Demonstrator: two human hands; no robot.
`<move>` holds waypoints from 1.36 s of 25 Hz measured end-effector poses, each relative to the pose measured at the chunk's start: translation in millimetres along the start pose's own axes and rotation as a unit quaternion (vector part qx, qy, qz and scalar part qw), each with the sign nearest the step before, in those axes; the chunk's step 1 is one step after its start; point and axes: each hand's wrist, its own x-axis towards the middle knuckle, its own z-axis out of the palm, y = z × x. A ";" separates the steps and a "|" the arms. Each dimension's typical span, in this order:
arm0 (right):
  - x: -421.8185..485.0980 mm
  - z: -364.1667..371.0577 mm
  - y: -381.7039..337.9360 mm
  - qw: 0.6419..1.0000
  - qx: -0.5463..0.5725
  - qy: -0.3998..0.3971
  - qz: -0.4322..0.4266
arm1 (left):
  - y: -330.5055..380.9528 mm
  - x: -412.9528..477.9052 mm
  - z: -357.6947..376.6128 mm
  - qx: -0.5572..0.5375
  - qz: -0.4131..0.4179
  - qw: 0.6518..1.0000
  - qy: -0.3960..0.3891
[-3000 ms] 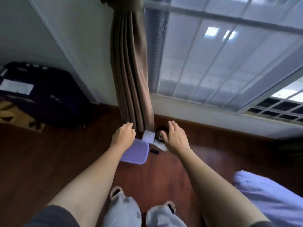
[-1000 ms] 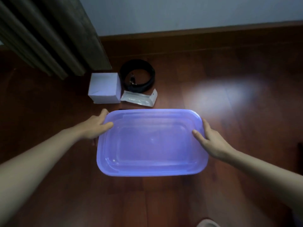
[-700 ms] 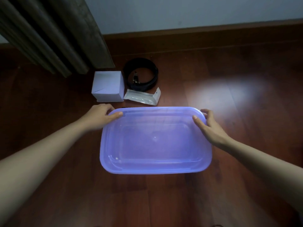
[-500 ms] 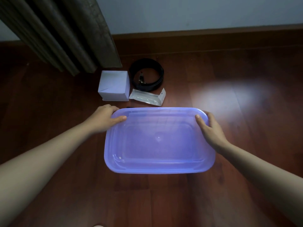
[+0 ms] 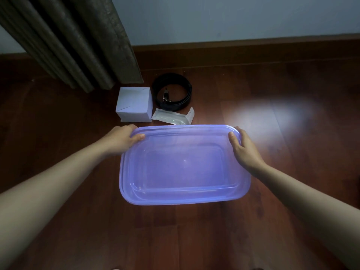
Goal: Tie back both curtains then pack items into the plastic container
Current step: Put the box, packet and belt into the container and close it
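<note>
I count one purple plastic container [image 5: 185, 199], lid on. One white box [image 5: 134, 104]. One coiled black belt [image 5: 172, 92]. One clear packet [image 5: 173, 117]. One curtain [image 5: 74, 41], lower end only. Two hands: left hand [image 5: 121, 139], right hand [image 5: 246, 151], one at each far corner of the container.

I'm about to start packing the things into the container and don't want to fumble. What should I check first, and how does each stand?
1. Container lid off: cannot tell; the top looks stepped like a lid, through see-through plastic.
2. Container empty: ok, nothing shows inside.
3. Both hands gripping: ok, left hand and right hand hold the far corners.
4. Items in view: ok, box, belt and packet lie just beyond it.
5. Belt coiled: ok.
6. Curtain tied back: cannot tell; only its lower folds show.
</note>
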 end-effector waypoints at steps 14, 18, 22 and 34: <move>0.6 -74.3 46.0 0.847 0.361 0.358 0.156 | 74.2 18.0 53.6 -0.055 0.208 0.964 0.154; 0.2 -70.1 74.8 0.783 0.325 0.459 0.264 | 87.5 23.5 80.7 0.164 0.215 0.963 -0.012; 0.8 -67.3 86.1 0.778 0.294 0.441 0.336 | 84.4 22.1 79.6 0.238 0.207 0.948 -0.044; 15.4 -52.1 103.9 0.767 0.108 0.411 0.480 | 87.1 21.7 79.9 0.254 0.193 0.947 -0.034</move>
